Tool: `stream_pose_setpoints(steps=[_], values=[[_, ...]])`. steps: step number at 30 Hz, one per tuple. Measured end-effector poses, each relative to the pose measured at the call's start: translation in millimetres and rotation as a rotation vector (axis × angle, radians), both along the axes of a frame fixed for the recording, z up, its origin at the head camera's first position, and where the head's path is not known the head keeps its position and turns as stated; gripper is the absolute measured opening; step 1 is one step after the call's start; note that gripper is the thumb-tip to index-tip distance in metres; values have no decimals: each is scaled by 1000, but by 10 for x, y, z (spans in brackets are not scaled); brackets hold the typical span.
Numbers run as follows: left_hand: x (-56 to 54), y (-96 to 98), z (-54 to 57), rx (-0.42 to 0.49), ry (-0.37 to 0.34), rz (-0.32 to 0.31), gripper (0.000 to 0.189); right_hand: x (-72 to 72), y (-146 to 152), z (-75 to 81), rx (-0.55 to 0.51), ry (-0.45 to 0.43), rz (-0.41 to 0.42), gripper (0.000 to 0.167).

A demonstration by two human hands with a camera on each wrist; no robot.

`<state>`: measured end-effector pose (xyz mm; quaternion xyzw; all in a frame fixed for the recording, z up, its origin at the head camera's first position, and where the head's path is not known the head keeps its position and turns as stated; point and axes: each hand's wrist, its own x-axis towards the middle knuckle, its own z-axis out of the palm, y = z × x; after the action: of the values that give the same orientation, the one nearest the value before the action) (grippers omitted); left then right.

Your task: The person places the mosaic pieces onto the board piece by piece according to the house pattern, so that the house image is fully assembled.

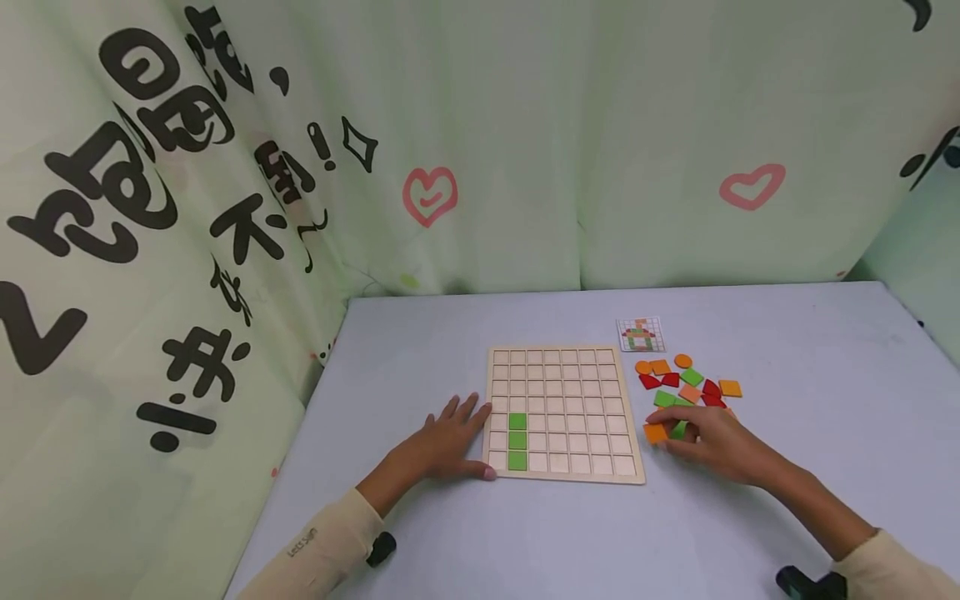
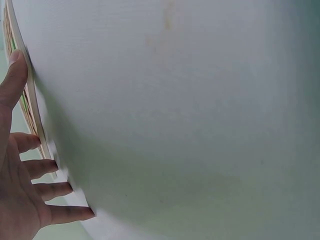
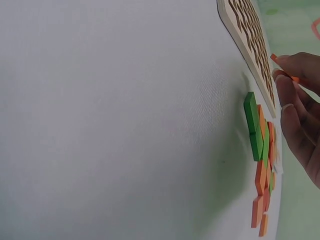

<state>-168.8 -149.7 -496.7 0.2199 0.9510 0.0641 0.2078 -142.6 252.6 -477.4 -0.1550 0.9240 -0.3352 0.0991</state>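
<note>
An orange square flat tile (image 1: 655, 433) is pinched btwn the thumb and fingertips of the R hand (image 1: 712, 440); it's held at the hand's far L end, out past the palm, w/ the wrist and forearm off to its lower R. In the R wrist view the tile is seen edge-on & raised off the white table (image 1: 555, 542); exact no. of fingers on it can't be told there, since they overlap. The tile is placed just R of a pale wooden square-grid board (image 1: 570, 421), near the board's lower R edge but apart from it. The board's L edge is touched by the L hand (image 1: 446, 442), fingers spread apart & nothing gripped, thumb set at the lower L corner. In the board's 2nd column from L, the bottom 3 cells are filled w/ green square tiles (image 1: 517, 440). Under & beyond the R hand a loose cluster of red, orange and green flat pieces (image 1: 692, 377) is spread on the table, partly covered by the fingers. Past the cluster, by the board's upper R corner, a small white printed pattern card (image 1: 641, 334) is laid. The table is backed by a pale green curtain (image 1: 510, 83) w/ pink hearts & black lettering.
</note>
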Motion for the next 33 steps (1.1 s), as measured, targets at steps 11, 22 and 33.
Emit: stream_pose_setpoints(steps=[11, 22, 33], values=[[10, 13, 18, 6, -6, 12, 107, -46, -168, 13, -32, -39, 28, 34], [22, 37, 36, -9, -1, 26, 106, -77, -283, -34, -58, -4, 29, 30], [18, 28, -1, -19, -1, 19, 107, -102, -503, -97, -70, -44, 27, 29]])
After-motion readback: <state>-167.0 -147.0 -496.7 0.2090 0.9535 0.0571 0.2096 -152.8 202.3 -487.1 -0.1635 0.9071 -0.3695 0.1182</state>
